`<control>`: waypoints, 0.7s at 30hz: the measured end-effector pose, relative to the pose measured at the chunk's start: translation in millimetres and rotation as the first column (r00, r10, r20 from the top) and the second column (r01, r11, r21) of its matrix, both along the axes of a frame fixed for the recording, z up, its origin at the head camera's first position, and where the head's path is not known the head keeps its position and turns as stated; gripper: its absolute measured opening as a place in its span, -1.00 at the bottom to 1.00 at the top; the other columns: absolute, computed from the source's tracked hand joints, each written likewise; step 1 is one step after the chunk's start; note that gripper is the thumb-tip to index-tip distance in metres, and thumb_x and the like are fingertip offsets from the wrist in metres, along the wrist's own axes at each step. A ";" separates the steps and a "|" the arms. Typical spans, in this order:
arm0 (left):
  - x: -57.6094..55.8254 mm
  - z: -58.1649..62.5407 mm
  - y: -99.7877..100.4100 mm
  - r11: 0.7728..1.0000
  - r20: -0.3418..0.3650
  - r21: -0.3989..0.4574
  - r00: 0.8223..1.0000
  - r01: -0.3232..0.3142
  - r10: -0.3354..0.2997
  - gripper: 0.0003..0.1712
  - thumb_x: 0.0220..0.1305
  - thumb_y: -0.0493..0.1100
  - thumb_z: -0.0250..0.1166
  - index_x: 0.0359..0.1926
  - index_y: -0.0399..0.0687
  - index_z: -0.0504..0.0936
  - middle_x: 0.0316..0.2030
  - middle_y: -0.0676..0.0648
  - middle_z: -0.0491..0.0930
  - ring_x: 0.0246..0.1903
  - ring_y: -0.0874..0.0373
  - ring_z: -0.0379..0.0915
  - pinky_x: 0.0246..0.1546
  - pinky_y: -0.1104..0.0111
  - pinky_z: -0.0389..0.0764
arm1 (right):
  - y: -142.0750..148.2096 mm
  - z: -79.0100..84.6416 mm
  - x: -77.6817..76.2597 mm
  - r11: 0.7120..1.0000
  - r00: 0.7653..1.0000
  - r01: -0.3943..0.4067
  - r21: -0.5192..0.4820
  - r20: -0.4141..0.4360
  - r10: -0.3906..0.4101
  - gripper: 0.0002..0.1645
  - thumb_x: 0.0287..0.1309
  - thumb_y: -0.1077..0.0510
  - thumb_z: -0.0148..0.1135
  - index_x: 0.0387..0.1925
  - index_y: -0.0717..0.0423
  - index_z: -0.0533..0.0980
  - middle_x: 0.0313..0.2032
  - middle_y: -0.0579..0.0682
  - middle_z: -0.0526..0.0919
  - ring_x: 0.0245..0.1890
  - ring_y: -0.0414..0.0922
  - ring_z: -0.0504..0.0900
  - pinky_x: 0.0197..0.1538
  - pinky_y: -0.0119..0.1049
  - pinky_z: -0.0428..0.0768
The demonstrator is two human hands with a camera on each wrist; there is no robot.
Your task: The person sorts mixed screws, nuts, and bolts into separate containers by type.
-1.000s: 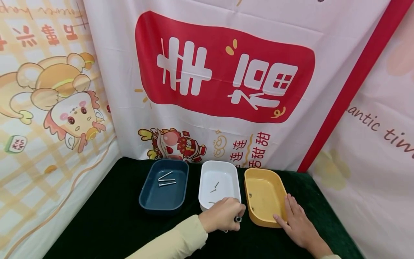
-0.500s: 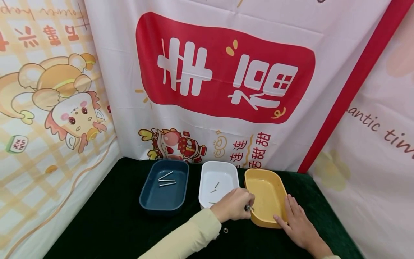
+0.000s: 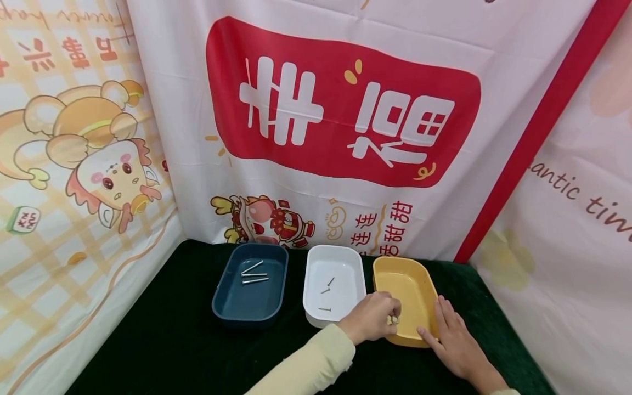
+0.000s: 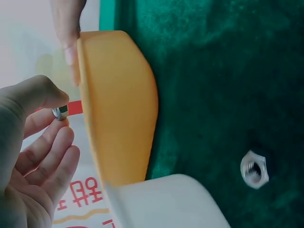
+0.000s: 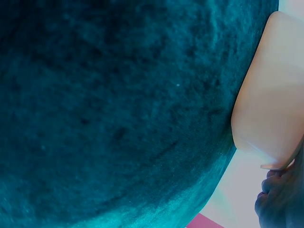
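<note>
My left hand (image 3: 372, 317) hangs over the near-left side of the yellow tray (image 3: 407, 291). Between thumb and index finger it pinches a small metal nut (image 4: 60, 112); the other fingers are loosely bent. My right hand (image 3: 456, 343) lies against the tray's right rim, with fingers extended along the outside and the thumb at the near corner. Another hex nut (image 4: 254, 169) lies on the green cloth in the left wrist view; the left arm hides it in the head view. The left hand also covers part of the tray's inside.
A white tray (image 3: 336, 263) with small screws (image 3: 325, 309) stands left of the yellow one. Farther left is a dark blue tray (image 3: 232, 302) holding several long bolts (image 3: 254, 281). Green cloth (image 3: 163, 340) covers the table, and a printed curtain (image 3: 395, 219) hangs behind.
My left hand, with the nut, has moved right from beside the white tray to over the yellow tray's edge. The right hand has stayed at the rim.
</note>
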State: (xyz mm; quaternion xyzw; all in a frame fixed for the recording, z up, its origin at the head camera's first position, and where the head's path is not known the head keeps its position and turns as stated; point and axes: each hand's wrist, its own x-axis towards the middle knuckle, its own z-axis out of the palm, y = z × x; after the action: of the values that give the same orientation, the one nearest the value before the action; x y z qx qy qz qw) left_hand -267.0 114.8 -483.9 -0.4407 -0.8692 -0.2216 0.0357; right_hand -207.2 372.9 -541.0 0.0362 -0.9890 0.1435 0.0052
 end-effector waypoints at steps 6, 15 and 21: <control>2.3 -6.1 6.2 0.999 -0.025 -0.007 0.999 -0.039 0.038 -0.59 0.29 -0.14 0.48 0.15 0.00 0.71 0.07 0.07 0.69 0.04 0.33 0.61 0.08 0.56 0.62 | -0.8 -0.9 0.2 1.000 1.000 -0.006 0.003 -0.007 0.006 0.25 0.46 -0.53 -0.09 0.67 0.33 -0.14 0.67 0.37 -0.12 0.64 0.39 -0.07 0.54 0.49 0.03; 1.3 1.4 -13.2 0.999 -0.047 0.027 0.998 -0.033 0.034 -0.29 0.26 -0.15 0.43 0.43 -0.10 0.51 0.36 -0.03 0.56 0.32 0.20 0.52 0.36 0.41 0.55 | -1.1 1.5 1.7 1.000 1.000 -0.006 0.004 -0.007 0.006 0.24 0.46 -0.52 -0.08 0.66 0.34 -0.12 0.67 0.38 -0.12 0.63 0.40 -0.06 0.54 0.49 0.03; 2.3 10.1 -39.6 1.000 -0.072 0.030 0.997 -0.006 0.008 -0.32 0.28 -0.11 0.44 0.39 -0.14 0.53 0.30 -0.05 0.60 0.27 0.16 0.56 0.32 0.37 0.59 | -0.1 2.9 0.8 1.000 1.000 0.001 0.000 0.010 -0.001 0.25 0.46 -0.52 -0.06 0.67 0.33 -0.14 0.67 0.37 -0.14 0.64 0.39 -0.08 0.55 0.49 0.01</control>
State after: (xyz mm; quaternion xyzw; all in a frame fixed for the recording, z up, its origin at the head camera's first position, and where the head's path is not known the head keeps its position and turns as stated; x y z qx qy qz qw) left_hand -264.7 75.2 -473.9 -0.4449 -0.8654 -0.2184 0.0741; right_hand -206.4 372.8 -538.1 0.0351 -0.9890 0.1437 0.0002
